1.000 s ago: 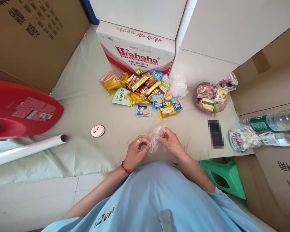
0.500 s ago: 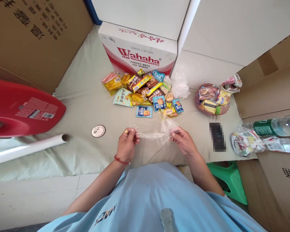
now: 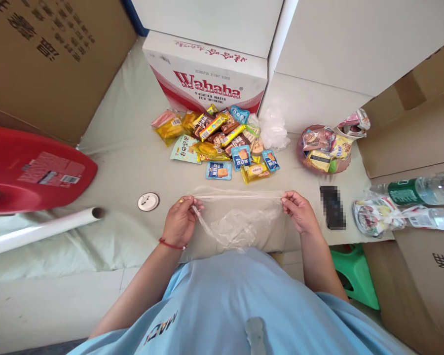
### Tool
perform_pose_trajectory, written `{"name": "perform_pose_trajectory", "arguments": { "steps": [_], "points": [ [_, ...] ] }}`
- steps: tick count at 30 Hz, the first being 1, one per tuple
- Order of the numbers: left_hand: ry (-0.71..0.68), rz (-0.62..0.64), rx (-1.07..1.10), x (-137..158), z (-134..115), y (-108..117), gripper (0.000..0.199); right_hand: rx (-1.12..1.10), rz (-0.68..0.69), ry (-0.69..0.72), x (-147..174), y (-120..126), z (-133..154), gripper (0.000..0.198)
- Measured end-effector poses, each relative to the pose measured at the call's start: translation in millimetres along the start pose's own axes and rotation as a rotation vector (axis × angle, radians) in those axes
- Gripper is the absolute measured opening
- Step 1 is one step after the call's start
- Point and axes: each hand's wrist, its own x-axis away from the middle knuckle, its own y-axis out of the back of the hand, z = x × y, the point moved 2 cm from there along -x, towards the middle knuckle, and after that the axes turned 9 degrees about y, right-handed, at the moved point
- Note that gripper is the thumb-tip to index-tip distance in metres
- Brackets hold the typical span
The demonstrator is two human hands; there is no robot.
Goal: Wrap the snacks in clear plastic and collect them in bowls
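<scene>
A clear plastic bag (image 3: 240, 222) stretches between my two hands, its top edge pulled straight and its lower part hanging loose toward my shirt. My left hand (image 3: 180, 220) pinches one corner of that edge. At the opposite corner my right hand (image 3: 298, 209) closes finger and thumb on the film. Just beyond the bag lies a heap of wrapped snacks (image 3: 218, 135), with a small blue snack packet (image 3: 218, 170) at its near side. Crumpled clear plastic (image 3: 274, 129) rests at the right of the heap.
Behind the snacks stands a Wahaba-style water carton (image 3: 207, 74). A pink bowl (image 3: 304, 160) of snacks, a dark blurred-out object (image 3: 333, 207) and plastic bottles (image 3: 429, 191) are at right. Leftward are a round badge (image 3: 148, 201), a white tube (image 3: 40, 229) and a red jug (image 3: 70, 153).
My hands have moved apart, left hand leftward and right hand rightward. The bag between them, bunched before, is now spread wide and hangs down.
</scene>
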Motion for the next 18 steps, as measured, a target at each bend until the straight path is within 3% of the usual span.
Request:
{"name": "perform_pose_trajectory", "arguments": {
  "steps": [3, 5, 6, 7, 9, 12, 14, 16, 18],
  "points": [
    [0.029, 0.001, -0.062, -3, -3, 3, 0.039, 0.200, -0.153, 0.156, -3, 0, 6, 0.030],
    [0.029, -0.015, -0.090, -5, -4, 3, 0.040, 0.376, -0.284, 0.382, 3, -8, 18, 0.021],
    [0.027, -0.017, -0.099, -6, -4, 2, 0.040, 0.449, -0.275, 0.509, 7, -16, 25, 0.016],
    [0.025, -0.014, -0.111, -7, -4, 1, 0.041, 0.508, -0.192, 0.629, 12, -27, 32, 0.013],
    [0.022, -0.001, -0.138, -9, -4, -2, 0.042, 0.598, 0.132, 0.793, 22, -54, 39, 0.015],
    [0.019, 0.019, -0.165, -15, -6, -5, 0.043, 0.686, 0.574, 0.788, 34, -87, 35, 0.031],
    [0.014, 0.029, -0.173, -19, -8, -6, 0.043, 0.654, 0.717, 0.714, 37, -96, 31, 0.033],
    [0.004, 0.037, -0.178, -23, -10, -5, 0.043, 0.588, 0.656, 0.678, 31, -90, 32, 0.027],
    [-0.004, 0.043, -0.185, -26, -11, -3, 0.042, 0.598, 0.382, 0.658, 13, -74, 38, 0.029]
  ]
}}
